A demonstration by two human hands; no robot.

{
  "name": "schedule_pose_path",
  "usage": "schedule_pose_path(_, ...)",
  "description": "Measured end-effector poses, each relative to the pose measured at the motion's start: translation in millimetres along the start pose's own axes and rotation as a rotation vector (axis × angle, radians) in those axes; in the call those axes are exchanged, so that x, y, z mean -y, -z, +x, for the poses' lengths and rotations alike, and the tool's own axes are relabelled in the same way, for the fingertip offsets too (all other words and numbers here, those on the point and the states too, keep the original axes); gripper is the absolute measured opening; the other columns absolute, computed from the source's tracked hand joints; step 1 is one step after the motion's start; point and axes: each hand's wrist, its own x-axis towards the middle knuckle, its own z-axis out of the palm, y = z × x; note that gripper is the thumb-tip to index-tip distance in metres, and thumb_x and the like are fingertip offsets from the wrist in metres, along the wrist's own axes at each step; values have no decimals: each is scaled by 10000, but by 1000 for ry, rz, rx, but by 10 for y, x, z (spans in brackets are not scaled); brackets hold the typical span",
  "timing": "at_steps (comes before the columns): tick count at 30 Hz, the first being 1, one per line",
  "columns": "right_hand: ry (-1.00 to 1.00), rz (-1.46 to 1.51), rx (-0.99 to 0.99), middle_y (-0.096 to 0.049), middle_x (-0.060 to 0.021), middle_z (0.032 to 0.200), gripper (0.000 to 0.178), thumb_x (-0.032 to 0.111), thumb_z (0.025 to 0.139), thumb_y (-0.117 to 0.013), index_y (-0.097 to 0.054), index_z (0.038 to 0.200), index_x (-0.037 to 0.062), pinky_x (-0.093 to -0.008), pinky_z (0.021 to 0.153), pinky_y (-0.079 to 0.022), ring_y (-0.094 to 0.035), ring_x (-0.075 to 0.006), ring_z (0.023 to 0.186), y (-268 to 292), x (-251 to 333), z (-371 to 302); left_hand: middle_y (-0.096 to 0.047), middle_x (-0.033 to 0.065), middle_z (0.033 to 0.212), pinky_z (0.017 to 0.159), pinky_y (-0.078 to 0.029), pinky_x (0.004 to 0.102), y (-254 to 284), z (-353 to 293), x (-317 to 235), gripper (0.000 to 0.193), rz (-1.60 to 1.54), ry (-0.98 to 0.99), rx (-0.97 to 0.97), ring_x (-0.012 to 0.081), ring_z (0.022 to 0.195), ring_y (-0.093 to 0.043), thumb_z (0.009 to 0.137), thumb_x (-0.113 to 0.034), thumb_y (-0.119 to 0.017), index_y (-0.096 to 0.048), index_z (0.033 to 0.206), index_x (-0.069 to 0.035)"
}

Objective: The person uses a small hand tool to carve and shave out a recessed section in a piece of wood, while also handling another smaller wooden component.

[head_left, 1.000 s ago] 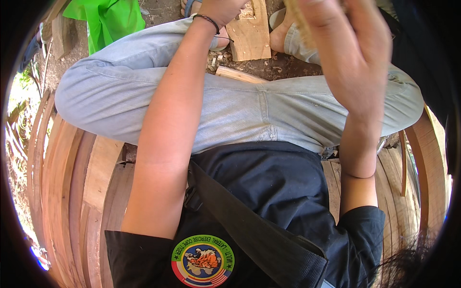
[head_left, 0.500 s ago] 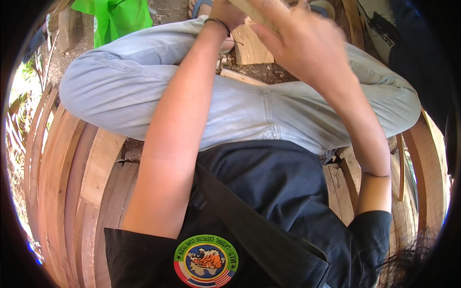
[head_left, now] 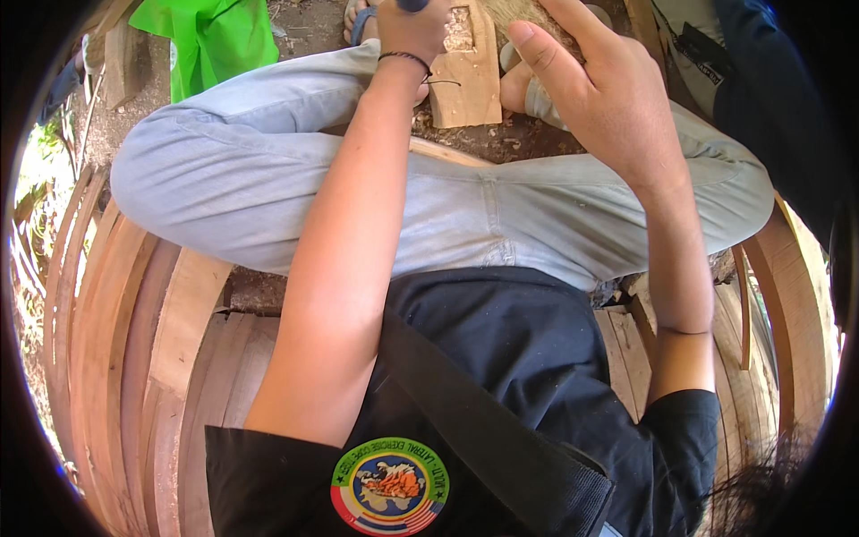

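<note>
My left hand, with a dark cord around its wrist, is closed around a tool with a dark blue handle. The tool's lower end is hidden by the hand. Right beside it lies a pale wooden board with a rough rectangular recess cut into it. My right hand is to the right of the board, its thumb and forefinger spread around a rough pale piece of wood. Most of that wood is cut off by the upper edge or covered by the hand.
My crossed legs in light jeans frame the board. A green bag or cloth lies at the far left. Long curved-looking planks run along the left, and another plank stands at the right. Wood chips litter the soil.
My right hand has moved right and slightly down with the piece of wood, away from my left hand. The recess and blue handle have come into sight.
</note>
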Motion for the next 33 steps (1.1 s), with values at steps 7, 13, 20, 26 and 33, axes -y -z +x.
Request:
schedule_pose_path(7,-133,443,11,-699,-133,1087,552,192,1046,-563,-420,1540,-10,-307,869,-511,-644,-153,974,-258,-170,-191,-505,-3,587,442,-440,294,255,165,-159,498,-756,392,-401,158,518,-558,954,-499,-703,-491,676,-144)
schedule_pose_path(13,10,571,-102,-533,-195,1485,537,135,1051,-539,-402,1524,-78,-323,1151,-359,-487,-215,1379,-294,-304,-197,-536,-8,628,524,-455,336,136,161,-362,467,-503,228,46,142,539,-491,979,-502,-662,-509,675,-182)
schedule_pose_path(20,83,436,-132,-506,-213,1515,545,131,1038,-549,-405,1517,-88,-338,1166,-347,-472,-233,1403,-360,-649,-172,-587,-11,715,496,-492,258,-103,-40,-472,370,-39,90,187,88,582,-566,960,-391,-745,-576,762,-129)
schedule_pose_path(26,-119,495,-42,-476,-240,1539,549,134,1032,-553,-410,1511,-92,-335,1170,-339,-456,-243,1421,-316,-480,-215,-606,-8,765,531,-536,263,-72,-70,-388,309,84,72,281,91,657,-598,954,-344,-754,-611,826,-102)
schedule_pose_path(33,79,362,-115,-540,-228,1479,569,157,1030,-576,-408,1520,-77,-323,1121,-390,-515,-229,1353,-383,-744,-173,-616,-5,764,570,-514,279,-129,-37,-417,290,301,37,382,86,667,-593,969,-330,-723,-629,837,-89)
